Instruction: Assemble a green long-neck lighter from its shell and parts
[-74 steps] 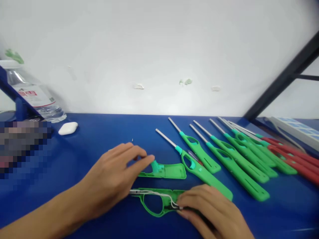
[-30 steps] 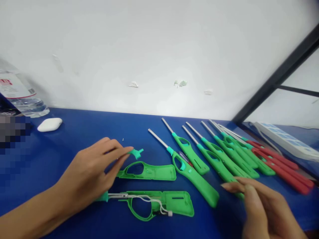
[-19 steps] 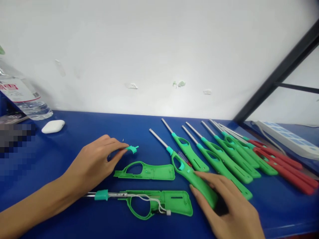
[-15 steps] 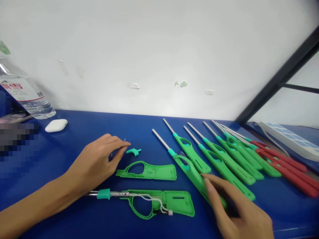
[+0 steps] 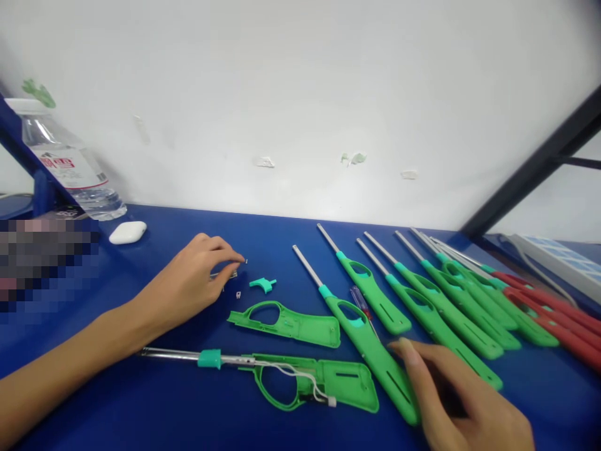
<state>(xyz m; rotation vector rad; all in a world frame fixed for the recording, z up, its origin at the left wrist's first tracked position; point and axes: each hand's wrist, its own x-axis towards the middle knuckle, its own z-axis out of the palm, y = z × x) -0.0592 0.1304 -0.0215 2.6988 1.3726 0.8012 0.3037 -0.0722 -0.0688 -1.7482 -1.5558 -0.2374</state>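
Note:
My left hand [image 5: 197, 270] hovers over the blue table with curved fingers, thumb and index slightly apart. At its index tip is a tiny metal piece [image 5: 246, 261], maybe a screw. Small metal parts [image 5: 230, 274] lie partly hidden beneath it. Right of it sits a teal trigger [image 5: 263, 285]. Nearer are a green lighter shell half [image 5: 314, 329] and an opened lighter half [image 5: 350, 383] with metal tube and white wires. My right hand [image 5: 462, 394] is open beside the handle of a green gas lighter [image 5: 375, 360], which lies flat. A screwdriver [image 5: 360, 299] lies behind that lighter.
Several assembled green lighters [image 5: 436, 313] lie in a slanted row to the right, with red ones [image 5: 558, 313] beyond. A power strip [image 5: 568, 260] is at the far right. A water bottle [image 5: 79, 166] and white earbud case [image 5: 128, 232] are at the left, below a wall.
My right hand has let go of the green lighter, which has settled flat and uncovered the screwdriver. My left thumb and index have parted a little. The view has shifted slightly left.

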